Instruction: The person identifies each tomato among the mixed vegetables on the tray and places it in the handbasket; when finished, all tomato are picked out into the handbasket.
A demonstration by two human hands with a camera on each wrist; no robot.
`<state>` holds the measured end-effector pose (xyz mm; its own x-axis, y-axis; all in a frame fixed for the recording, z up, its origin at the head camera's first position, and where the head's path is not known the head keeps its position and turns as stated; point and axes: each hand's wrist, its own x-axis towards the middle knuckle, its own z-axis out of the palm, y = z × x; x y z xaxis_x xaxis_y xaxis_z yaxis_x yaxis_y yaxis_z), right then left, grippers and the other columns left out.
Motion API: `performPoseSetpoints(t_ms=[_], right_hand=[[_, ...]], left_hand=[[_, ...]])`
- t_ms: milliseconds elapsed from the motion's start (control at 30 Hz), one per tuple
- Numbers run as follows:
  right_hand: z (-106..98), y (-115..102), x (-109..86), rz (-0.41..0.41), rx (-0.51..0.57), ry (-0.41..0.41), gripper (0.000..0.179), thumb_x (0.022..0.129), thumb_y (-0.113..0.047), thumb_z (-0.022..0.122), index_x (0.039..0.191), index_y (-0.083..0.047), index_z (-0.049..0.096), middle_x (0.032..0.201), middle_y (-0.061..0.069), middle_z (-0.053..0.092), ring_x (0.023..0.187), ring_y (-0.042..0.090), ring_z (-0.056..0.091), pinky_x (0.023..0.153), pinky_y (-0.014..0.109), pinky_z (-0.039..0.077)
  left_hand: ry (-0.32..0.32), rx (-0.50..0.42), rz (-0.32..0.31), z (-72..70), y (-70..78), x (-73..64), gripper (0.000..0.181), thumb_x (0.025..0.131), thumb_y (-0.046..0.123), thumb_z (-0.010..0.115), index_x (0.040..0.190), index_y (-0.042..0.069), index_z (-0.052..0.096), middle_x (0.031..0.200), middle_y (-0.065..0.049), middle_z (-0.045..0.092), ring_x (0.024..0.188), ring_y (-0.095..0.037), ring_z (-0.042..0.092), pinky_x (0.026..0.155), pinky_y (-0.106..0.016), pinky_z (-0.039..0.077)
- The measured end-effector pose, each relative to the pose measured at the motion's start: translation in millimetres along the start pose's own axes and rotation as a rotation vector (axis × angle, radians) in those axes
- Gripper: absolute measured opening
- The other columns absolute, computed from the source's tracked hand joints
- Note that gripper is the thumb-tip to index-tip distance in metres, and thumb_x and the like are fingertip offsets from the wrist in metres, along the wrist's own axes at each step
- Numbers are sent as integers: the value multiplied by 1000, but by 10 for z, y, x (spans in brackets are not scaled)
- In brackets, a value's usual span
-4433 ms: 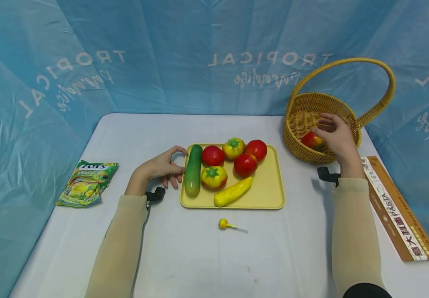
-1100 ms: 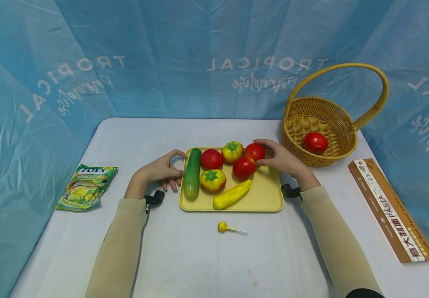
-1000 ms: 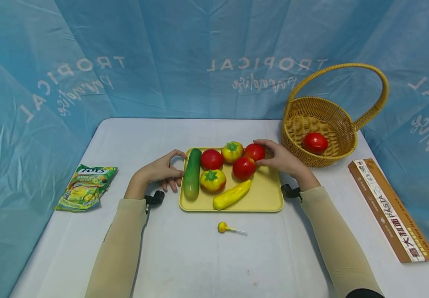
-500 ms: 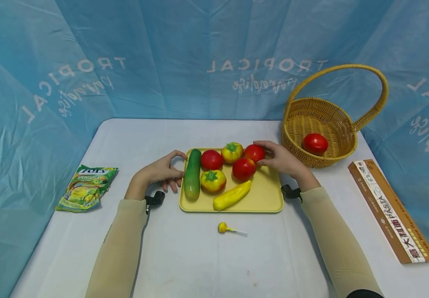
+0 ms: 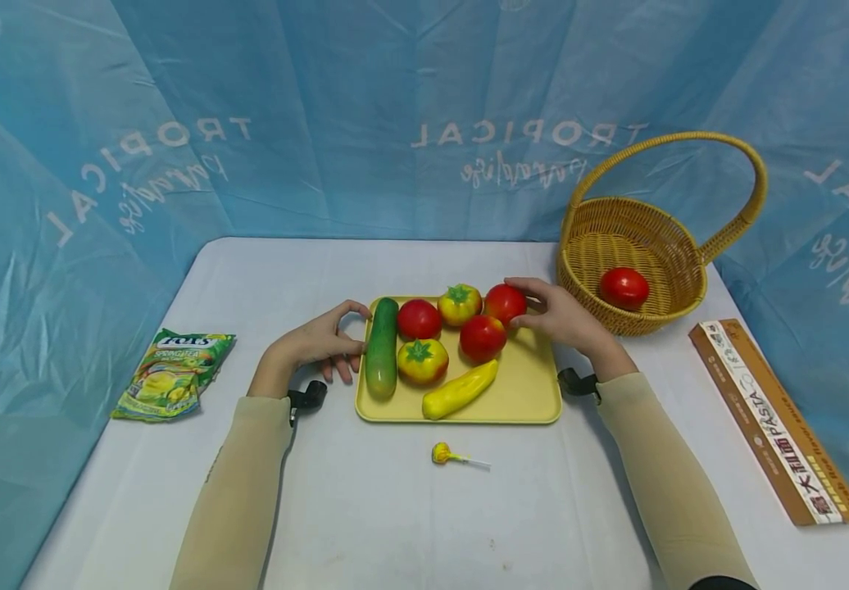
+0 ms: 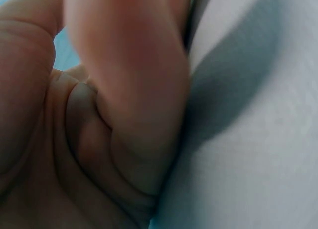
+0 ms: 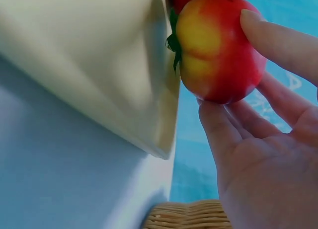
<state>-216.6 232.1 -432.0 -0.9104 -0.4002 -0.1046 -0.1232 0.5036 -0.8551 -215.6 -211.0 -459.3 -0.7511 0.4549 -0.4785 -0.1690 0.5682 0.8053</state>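
In the head view my right hand (image 5: pixel 560 315) reaches over the back right of the yellow tray (image 5: pixel 531 393). Thumb and fingertips grip a red and yellow tomato (image 7: pixel 221 47), whose green calyx faces the tray in the right wrist view. A second red tomato (image 5: pixel 483 338) lies just in front of it. My left hand (image 5: pixel 314 338) rests at the tray's left edge, thumb and index finger near the rim beside a green cucumber (image 5: pixel 381 352); its other fingers are bent above the white cloth. The left wrist view shows mostly fingers and palm.
Also on the tray are another red tomato (image 5: pixel 419 319), two yellow-red ones (image 5: pixel 423 361) and a yellow pepper (image 5: pixel 460 391). A wicker basket (image 5: pixel 579 307) holds one red tomato (image 5: pixel 624 288). A lollipop (image 5: pixel 442 453), candy bag (image 5: pixel 174 377) and pasta box (image 5: pixel 778 422) lie around.
My right hand has let go of a tomato in the basket and moved left to the tray, taking hold of another. Over the last second it barely shifts; my left hand stays put.
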Motion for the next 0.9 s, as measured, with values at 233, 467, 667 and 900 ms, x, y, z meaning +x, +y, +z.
performPoseSetpoints(t_ms=[233,467,667,900], right_hand=[[-89,-95,-62,-12,35,34,67,99,-12,75,159,-11,47,167,14,45,155,40,43,126,56,37],[-163,-205,-131,-27,105,69,71,99,-17,77,162,-15,44,169,9,41,157,37,40,126,57,36],[-259,-339,-227,-10,136,123,70,98,-19,77,161,-22,46,168,1,44,157,29,43,123,49,42],[-401,-390,-358,4,122,195,70,97,-29,79,160,-32,47,164,0,49,148,26,53,113,29,53]], left_hand=[[0,4,1,3,-1,15,59,101,29,70,147,30,34,84,-14,77,59,-25,75,49,-32,58],[-4,5,4,2,11,-2,59,101,28,70,148,30,34,84,-14,78,60,-25,75,49,-34,59],[-5,4,-4,4,44,-24,59,101,27,69,148,30,33,83,-14,78,60,-25,75,49,-33,59],[-8,8,-3,2,17,0,60,101,28,70,149,29,33,83,-13,78,60,-25,75,49,-33,59]])
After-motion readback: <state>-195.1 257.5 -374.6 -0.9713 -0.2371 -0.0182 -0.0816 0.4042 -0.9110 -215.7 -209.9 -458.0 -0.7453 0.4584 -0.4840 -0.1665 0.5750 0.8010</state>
